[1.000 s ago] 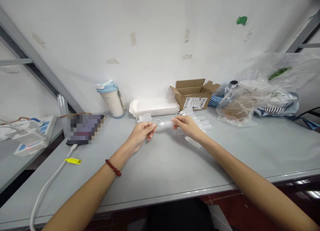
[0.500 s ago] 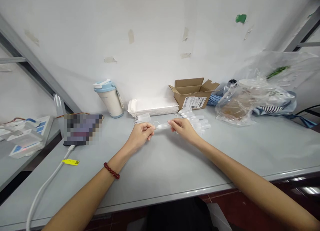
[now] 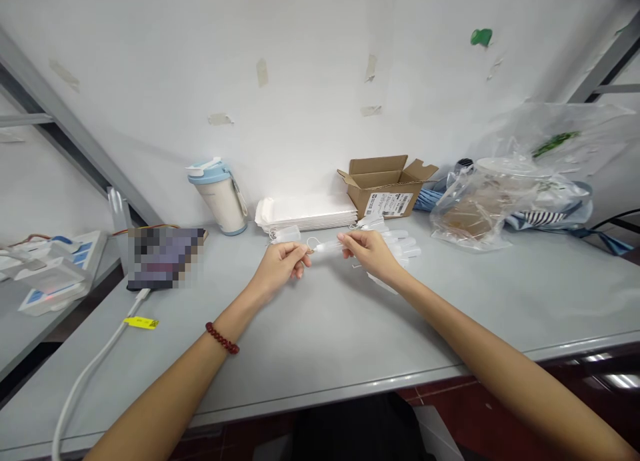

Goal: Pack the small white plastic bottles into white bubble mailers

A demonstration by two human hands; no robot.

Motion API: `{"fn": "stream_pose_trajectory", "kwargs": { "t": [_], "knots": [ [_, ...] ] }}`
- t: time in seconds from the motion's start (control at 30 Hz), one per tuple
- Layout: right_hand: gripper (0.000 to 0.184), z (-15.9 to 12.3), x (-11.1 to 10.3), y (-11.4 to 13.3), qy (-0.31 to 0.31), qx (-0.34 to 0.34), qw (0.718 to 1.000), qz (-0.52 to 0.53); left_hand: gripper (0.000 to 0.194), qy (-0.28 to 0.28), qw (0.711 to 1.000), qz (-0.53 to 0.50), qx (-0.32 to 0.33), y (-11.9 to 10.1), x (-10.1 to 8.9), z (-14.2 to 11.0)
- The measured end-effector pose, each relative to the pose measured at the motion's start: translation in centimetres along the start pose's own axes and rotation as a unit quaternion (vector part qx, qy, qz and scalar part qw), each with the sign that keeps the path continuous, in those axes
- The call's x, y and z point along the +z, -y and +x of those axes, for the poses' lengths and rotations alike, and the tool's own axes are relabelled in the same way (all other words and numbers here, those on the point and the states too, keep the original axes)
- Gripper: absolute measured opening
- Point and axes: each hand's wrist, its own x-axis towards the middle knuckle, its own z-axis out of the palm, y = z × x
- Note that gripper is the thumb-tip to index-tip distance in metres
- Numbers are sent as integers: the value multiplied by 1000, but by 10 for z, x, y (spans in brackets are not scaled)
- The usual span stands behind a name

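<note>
A small translucent plastic tube (image 3: 330, 247) with a white tip lies level between my two hands, just above the table. My right hand (image 3: 369, 253) pinches its right end between thumb and fingers. At the tip, my left hand (image 3: 284, 262) is closed in a pinch on the end of a thin white cord loop (image 3: 313, 240); the exact piece between the fingertips is too small to make out. Several similar translucent tubes (image 3: 400, 242) lie behind my right hand. A flat, clear-white piece (image 3: 383, 283) shows under that hand, partly covered by it.
Behind my hands lie a stack of white flat sleeves (image 3: 310, 214) and an open cardboard box (image 3: 393, 184). A tumbler (image 3: 223, 201) and a blurred phone on a cable (image 3: 167, 258) are at left. A clear plastic bag (image 3: 475, 211) sits at right.
My right hand has shifted slightly and rolled, and the flat clear-white piece now shows beneath it. My left hand stays pinched near the tube's tip, its lower fingers a little looser.
</note>
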Motion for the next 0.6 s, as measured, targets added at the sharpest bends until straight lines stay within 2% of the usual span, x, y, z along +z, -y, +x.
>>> {"fn": "stream_pose_trajectory", "kwargs": {
  "t": [0.13,0.6],
  "knots": [
    [48,0,-1,1,-16,5,1000,-7,34,-14,1000,-7,-9,0,-2,1],
    [52,-1,4,-4,-18,-2,1000,-6,25,-11,999,30,11,-1,5,-5]
  ]
}}
